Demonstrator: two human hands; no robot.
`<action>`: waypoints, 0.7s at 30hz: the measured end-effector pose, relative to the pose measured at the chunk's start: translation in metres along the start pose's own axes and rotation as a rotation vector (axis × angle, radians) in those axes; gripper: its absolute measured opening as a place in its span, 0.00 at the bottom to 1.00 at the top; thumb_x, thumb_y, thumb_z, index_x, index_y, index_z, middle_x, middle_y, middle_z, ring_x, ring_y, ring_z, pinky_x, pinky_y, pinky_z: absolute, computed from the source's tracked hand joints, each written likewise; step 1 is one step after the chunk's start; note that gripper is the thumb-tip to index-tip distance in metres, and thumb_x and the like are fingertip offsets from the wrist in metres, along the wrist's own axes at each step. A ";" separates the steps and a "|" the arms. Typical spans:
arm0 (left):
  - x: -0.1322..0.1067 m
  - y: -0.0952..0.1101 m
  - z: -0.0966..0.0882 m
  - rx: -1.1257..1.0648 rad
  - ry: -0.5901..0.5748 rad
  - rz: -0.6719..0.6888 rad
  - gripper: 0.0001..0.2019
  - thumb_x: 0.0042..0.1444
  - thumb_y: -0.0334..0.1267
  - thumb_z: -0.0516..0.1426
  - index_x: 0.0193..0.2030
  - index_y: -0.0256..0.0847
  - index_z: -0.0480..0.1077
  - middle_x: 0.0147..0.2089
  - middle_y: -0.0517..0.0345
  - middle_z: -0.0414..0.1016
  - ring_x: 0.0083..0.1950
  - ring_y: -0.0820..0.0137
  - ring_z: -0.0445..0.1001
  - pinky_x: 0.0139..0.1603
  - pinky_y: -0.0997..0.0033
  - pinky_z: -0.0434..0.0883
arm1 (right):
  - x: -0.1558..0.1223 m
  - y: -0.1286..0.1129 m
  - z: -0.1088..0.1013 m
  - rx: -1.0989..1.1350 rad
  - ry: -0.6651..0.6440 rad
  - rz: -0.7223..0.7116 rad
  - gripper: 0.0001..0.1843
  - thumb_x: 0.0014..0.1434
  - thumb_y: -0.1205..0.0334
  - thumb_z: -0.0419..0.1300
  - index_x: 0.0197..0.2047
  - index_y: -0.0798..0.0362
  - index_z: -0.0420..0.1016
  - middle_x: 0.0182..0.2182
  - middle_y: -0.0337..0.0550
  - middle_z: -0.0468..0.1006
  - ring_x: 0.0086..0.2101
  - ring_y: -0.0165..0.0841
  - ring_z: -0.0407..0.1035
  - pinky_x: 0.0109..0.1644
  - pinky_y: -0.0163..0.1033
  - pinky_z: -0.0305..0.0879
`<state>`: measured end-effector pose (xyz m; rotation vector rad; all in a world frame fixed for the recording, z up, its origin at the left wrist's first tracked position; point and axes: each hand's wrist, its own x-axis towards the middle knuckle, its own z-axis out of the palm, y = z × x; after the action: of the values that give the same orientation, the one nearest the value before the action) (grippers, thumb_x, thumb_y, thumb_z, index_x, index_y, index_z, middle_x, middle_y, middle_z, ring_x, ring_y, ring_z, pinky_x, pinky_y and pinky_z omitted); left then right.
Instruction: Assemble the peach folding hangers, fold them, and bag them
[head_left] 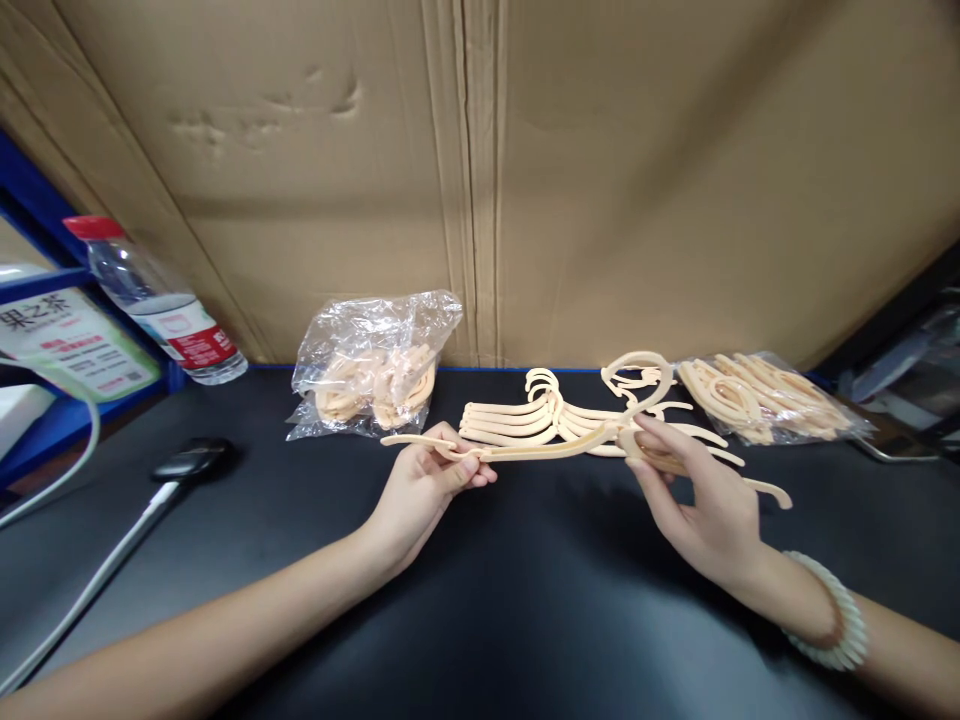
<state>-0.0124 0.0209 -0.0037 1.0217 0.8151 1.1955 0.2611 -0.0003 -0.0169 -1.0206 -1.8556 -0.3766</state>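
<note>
Left hand [426, 488] and right hand [705, 500] pinch a beige clothes hanger [551, 452] in their grips above the black worktop [525, 600].

On the desktop [480, 620], a group of hangers [506, 430] lay between a plastic bag [341, 328] at left and a second bag [841, 424] at right; a cardboard panel [675, 200] stood behind. A bottle [165, 305] stood farther left. One clothes hanger [540, 453] spanned the left hand [421, 490] to the right hand [701, 505], before the group.
</note>
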 end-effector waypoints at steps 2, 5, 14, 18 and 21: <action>-0.002 -0.001 0.001 0.066 -0.008 0.020 0.11 0.49 0.37 0.69 0.31 0.37 0.71 0.32 0.57 0.77 0.32 0.71 0.76 0.35 0.73 0.72 | 0.004 0.000 -0.001 0.008 0.009 0.034 0.22 0.62 0.70 0.57 0.60 0.50 0.66 0.43 0.49 0.80 0.36 0.36 0.78 0.30 0.35 0.75; -0.011 -0.001 0.006 0.387 -0.131 0.090 0.08 0.58 0.39 0.61 0.32 0.38 0.72 0.35 0.52 0.78 0.31 0.68 0.75 0.34 0.69 0.71 | 0.008 0.001 -0.003 0.023 0.037 0.062 0.21 0.62 0.71 0.57 0.59 0.50 0.67 0.43 0.49 0.79 0.36 0.37 0.76 0.36 0.39 0.75; -0.047 0.009 0.026 1.370 -1.020 0.825 0.13 0.63 0.27 0.51 0.44 0.40 0.75 0.49 0.43 0.80 0.46 0.55 0.76 0.47 0.61 0.67 | 0.006 -0.006 -0.003 0.085 -0.272 -0.025 0.18 0.62 0.70 0.56 0.55 0.51 0.68 0.42 0.48 0.78 0.41 0.38 0.73 0.43 0.43 0.72; -0.044 0.010 0.025 1.399 -0.956 0.881 0.11 0.60 0.27 0.53 0.46 0.38 0.74 0.50 0.43 0.79 0.48 0.54 0.76 0.50 0.60 0.67 | 0.005 -0.010 -0.003 0.069 -0.505 -0.039 0.07 0.61 0.67 0.57 0.43 0.53 0.73 0.37 0.47 0.77 0.39 0.40 0.70 0.42 0.46 0.69; -0.042 0.005 0.024 1.391 -0.886 0.907 0.09 0.59 0.29 0.54 0.45 0.38 0.72 0.48 0.45 0.79 0.48 0.56 0.75 0.50 0.60 0.68 | 0.004 -0.011 -0.003 0.066 -0.568 -0.009 0.05 0.60 0.66 0.58 0.40 0.53 0.74 0.36 0.46 0.76 0.38 0.40 0.69 0.42 0.47 0.67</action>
<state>-0.0009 -0.0249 0.0086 3.0022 0.3290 0.5270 0.2537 -0.0068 -0.0100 -1.1526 -2.3559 -0.0220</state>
